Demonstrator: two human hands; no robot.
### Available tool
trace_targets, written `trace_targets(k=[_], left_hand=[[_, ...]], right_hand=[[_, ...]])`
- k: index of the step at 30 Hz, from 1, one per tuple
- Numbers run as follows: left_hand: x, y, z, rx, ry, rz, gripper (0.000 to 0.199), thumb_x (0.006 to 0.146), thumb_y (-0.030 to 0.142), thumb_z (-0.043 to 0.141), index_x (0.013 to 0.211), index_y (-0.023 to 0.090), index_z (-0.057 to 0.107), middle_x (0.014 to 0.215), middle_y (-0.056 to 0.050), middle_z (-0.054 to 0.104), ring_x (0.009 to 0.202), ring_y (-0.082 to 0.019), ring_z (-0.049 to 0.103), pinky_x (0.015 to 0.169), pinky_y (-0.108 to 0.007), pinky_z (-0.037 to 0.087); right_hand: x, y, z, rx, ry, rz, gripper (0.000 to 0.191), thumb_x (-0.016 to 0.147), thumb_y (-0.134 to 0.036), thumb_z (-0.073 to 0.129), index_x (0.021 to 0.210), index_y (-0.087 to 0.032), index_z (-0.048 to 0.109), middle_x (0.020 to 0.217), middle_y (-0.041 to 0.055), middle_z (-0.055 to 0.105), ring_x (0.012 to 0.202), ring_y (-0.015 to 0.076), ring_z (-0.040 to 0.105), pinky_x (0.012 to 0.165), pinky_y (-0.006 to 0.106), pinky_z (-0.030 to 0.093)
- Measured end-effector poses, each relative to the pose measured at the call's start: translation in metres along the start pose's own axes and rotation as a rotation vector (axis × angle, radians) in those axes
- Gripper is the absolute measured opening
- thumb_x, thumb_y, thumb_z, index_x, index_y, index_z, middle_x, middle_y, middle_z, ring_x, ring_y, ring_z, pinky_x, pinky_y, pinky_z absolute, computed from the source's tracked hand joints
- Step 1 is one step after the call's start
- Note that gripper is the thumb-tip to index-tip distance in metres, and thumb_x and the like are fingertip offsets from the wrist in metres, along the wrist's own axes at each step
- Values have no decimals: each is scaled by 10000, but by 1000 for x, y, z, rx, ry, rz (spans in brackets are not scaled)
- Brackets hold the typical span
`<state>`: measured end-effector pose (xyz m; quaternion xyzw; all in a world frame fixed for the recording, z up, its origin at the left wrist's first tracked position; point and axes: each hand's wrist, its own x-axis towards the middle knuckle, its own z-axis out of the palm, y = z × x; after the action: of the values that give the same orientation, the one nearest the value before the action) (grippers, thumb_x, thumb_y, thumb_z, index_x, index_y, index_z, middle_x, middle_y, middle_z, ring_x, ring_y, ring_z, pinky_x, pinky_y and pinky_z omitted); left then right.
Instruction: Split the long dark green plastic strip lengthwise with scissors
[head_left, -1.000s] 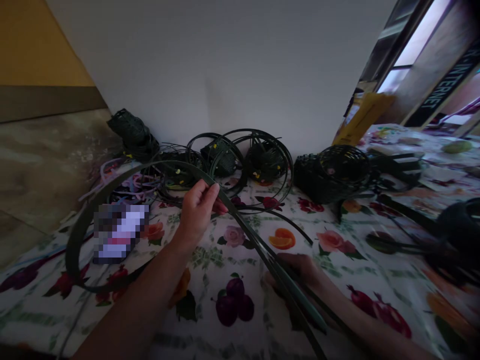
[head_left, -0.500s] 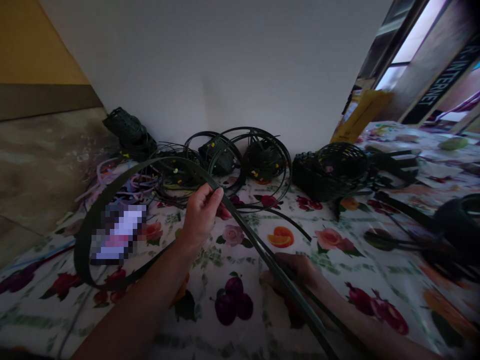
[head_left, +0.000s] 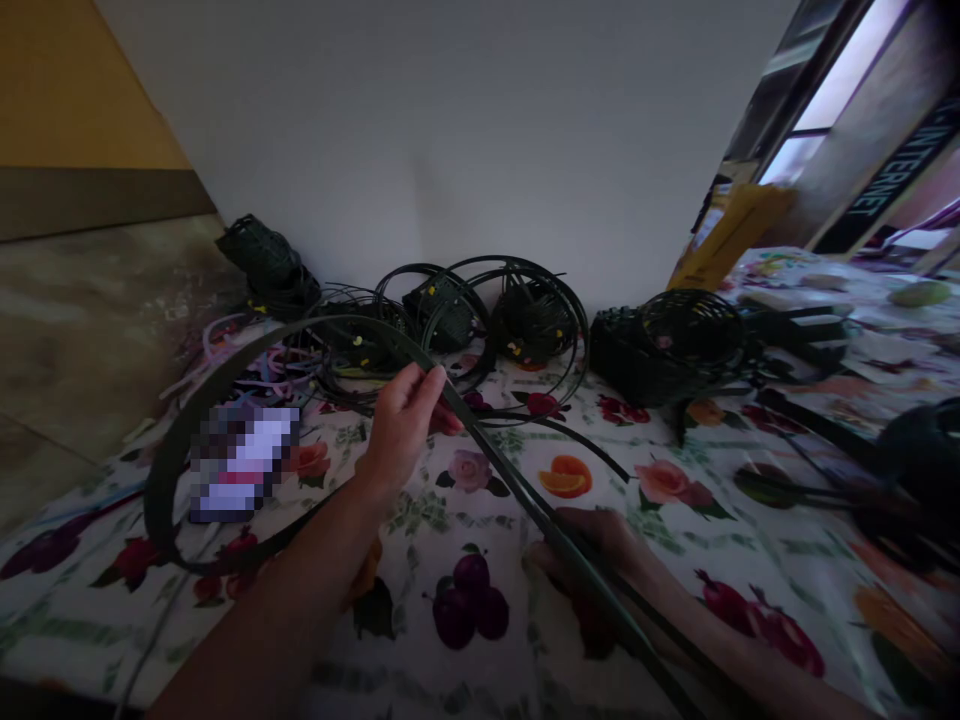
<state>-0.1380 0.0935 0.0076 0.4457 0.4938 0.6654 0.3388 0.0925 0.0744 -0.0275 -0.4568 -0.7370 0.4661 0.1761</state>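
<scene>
My left hand [head_left: 409, 415] pinches a long dark green strip [head_left: 499, 460] between thumb and fingers near the middle of the view. From there the strip curls left in a wide loop round my left forearm, and its other part runs down to the lower right. My right hand [head_left: 592, 550] is lower and to the right, closed round the strip lengths, with its fingers partly hidden behind them. Both hands are above a tablecloth [head_left: 420, 560] printed with fruit and flowers.
Dark woven baskets [head_left: 442, 315] and coiled strips [head_left: 577, 340] stand along the wall. Another basket [head_left: 630, 350] is right of them. At the left lie a blurred phone [head_left: 244, 465] and purple strips [head_left: 217, 365]. More dark coils [head_left: 922, 450] are at the far right.
The view has shifted slightly, so the background sits a little further right. Both hands keep their hold on the strip, which has barely moved.
</scene>
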Motion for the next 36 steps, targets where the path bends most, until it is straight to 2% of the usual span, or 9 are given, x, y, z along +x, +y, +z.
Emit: trace_targets(k=[3, 5, 11, 17, 26, 29, 36], left_hand=[[5, 0, -5, 21, 59, 81, 252, 823, 390, 653, 760, 180, 527, 580, 45, 570, 445, -99, 577, 432, -201, 489], [6, -1, -7, 34, 58, 96, 246, 821, 379, 655, 746, 180, 530, 575, 50, 557, 446, -95, 577, 435, -195, 489], [0, -9, 0, 46, -4, 73, 219, 844, 376, 628, 780, 178, 561, 571, 47, 553, 436, -98, 569, 423, -201, 474], [-2, -8, 0, 49, -2, 66, 222, 847, 373, 625, 774, 176, 554, 581, 45, 547, 445, -93, 569, 430, -197, 458], [-2, -7, 0, 43, 1, 54, 249, 844, 382, 631, 741, 182, 524, 562, 52, 536, 442, -93, 571, 433, -195, 459], [-2, -7, 0, 39, 1, 55, 241, 843, 378, 632, 746, 181, 534, 559, 48, 547, 439, -93, 568, 432, -194, 455], [-3, -7, 3, 27, 7, 40, 237, 833, 371, 642, 737, 178, 543, 550, 45, 547, 434, -100, 569, 426, -203, 456]], right_hand=[[0, 1, 2, 21, -14, 7, 429, 763, -552, 602, 596, -171, 497, 542, -19, 476, 521, 109, 423, 489, 233, 311], [1, 3, 2, 37, -28, 18, 422, 753, -552, 611, 609, -171, 503, 547, -21, 473, 523, 109, 413, 490, 238, 303], [1, 9, 1, 55, -49, 9, 438, 754, -577, 607, 628, -173, 494, 570, -33, 458, 540, 106, 402, 492, 236, 277], [0, 3, 0, 32, -38, 22, 425, 743, -568, 617, 625, -174, 513, 560, -25, 476, 533, 115, 430, 488, 231, 287], [-3, 2, 1, 33, -57, 35, 389, 755, -507, 635, 635, -170, 482, 571, -46, 395, 534, 93, 366, 479, 216, 278], [-2, 4, 2, 32, -54, 56, 383, 746, -495, 645, 627, -173, 476, 546, -46, 409, 509, 92, 379, 466, 213, 279], [1, 5, 4, 42, -10, -2, 421, 767, -550, 596, 613, -168, 505, 561, -18, 480, 534, 109, 422, 479, 218, 314]])
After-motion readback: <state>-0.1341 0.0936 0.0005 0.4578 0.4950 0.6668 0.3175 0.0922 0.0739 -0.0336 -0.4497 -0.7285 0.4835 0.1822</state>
